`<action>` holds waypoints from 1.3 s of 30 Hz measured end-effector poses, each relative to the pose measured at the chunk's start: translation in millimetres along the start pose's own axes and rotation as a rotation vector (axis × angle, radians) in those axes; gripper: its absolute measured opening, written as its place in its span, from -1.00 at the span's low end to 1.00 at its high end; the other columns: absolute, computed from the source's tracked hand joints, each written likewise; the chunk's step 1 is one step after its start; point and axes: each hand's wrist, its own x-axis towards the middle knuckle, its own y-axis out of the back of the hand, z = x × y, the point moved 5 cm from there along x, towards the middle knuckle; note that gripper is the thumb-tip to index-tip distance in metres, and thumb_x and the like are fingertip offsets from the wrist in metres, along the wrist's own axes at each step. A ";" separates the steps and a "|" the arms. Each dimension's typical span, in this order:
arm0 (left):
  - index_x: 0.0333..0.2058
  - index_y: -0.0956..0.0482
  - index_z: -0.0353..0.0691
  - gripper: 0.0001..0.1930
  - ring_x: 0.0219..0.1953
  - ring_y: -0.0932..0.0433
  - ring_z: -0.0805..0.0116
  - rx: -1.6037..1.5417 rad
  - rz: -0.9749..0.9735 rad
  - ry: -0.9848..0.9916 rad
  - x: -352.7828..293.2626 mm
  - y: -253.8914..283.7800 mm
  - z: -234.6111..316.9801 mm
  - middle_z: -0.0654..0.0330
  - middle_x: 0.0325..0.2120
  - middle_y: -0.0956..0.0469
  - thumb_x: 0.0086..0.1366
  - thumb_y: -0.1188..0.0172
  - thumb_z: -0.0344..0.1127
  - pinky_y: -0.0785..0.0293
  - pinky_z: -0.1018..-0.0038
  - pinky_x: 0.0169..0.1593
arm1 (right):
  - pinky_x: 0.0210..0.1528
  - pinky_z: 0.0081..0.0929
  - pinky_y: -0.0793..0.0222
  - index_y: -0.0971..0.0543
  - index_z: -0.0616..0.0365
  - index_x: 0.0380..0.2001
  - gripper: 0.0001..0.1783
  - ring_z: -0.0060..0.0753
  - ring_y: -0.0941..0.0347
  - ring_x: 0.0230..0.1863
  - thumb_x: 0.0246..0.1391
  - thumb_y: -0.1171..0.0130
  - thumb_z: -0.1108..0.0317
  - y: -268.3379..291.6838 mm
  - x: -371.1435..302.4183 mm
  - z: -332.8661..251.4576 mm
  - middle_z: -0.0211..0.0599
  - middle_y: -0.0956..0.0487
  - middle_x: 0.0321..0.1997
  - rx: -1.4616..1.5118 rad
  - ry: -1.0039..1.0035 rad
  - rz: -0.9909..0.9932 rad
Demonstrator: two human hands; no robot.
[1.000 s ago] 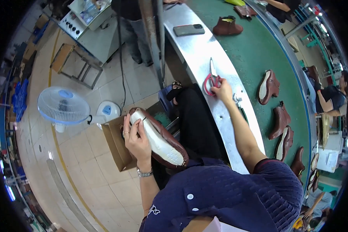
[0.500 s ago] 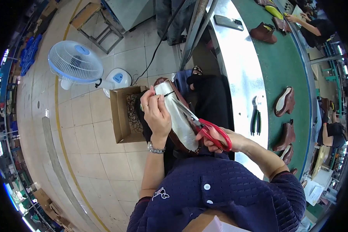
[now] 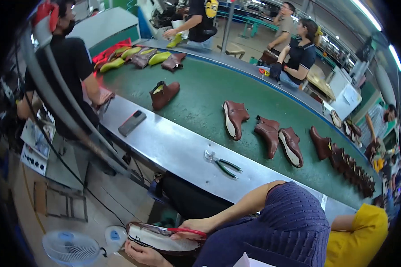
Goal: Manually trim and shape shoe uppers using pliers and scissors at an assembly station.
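Observation:
Low in the view, a brown boot lies sole up across my lap, its pale underside showing. My left hand has its fingers closed around the boot's edge near one end. A thin black strip shows on the sole close to those fingers. Red-handled scissors are in my right hand, lying over the other part of the sole. Their blades are hard to make out against the boot, so I cannot tell whether they are apart.
Green-handled pincers and a phone lie on the metal ledge. Several brown boots stand on the green belt. A fan is at lower left. Co-workers are around the belt; a yellow-clothed person sits close right.
My view has swung up and right, bringing the belt and co-workers into sight. The boot now appears lower, still between my hands, and the scissors remain in my right hand.

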 end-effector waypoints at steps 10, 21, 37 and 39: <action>-0.23 -0.55 -0.47 -0.84 0.04 -0.46 -0.04 0.174 -0.188 -0.303 16.0 -5.5 41.4 -0.10 -0.19 -0.56 0.27 -0.12 -0.49 -0.36 0.17 0.09 | -0.34 -0.14 -0.38 -0.52 0.26 -0.36 -0.48 0.04 -0.53 -0.37 -0.07 -0.31 -0.05 159.0 -20.4 -5.5 0.02 -0.57 -0.46 -0.684 0.270 0.987; -0.35 -0.59 -0.50 -0.80 -0.29 -0.57 -0.01 0.065 0.406 -0.239 56.7 114.1 87.3 -0.14 -0.22 -0.55 0.33 -0.14 -0.41 -0.49 0.20 -0.11 | 0.04 -0.10 -0.39 -0.45 0.27 -0.02 -0.44 0.13 -0.43 0.01 -0.07 -0.31 0.23 221.2 33.5 38.0 0.11 -0.50 -0.04 -1.062 0.263 1.206; 0.32 0.00 -0.37 -0.08 0.32 -0.11 -0.18 -0.196 -0.551 0.342 -36.6 23.0 43.7 -0.31 0.27 -0.08 0.20 -0.28 0.04 -0.10 0.21 0.29 | -0.02 -0.40 -0.39 0.30 -0.10 0.44 0.04 -0.29 -0.51 -0.06 0.17 -0.19 0.07 -1.0 25.1 51.4 -0.08 -0.56 -0.05 -0.188 0.101 -0.467; 0.21 -0.23 -0.39 -0.28 0.18 -0.32 -0.11 -0.118 -0.524 0.433 -37.9 34.5 17.6 -0.24 0.13 -0.33 0.28 -0.17 0.05 -0.24 0.24 0.20 | -0.02 -0.39 -0.40 0.15 -0.06 0.42 -0.05 -0.26 -0.52 -0.06 0.17 -0.19 0.07 12.3 32.9 52.3 -0.09 -0.57 -0.06 -0.378 0.186 -0.412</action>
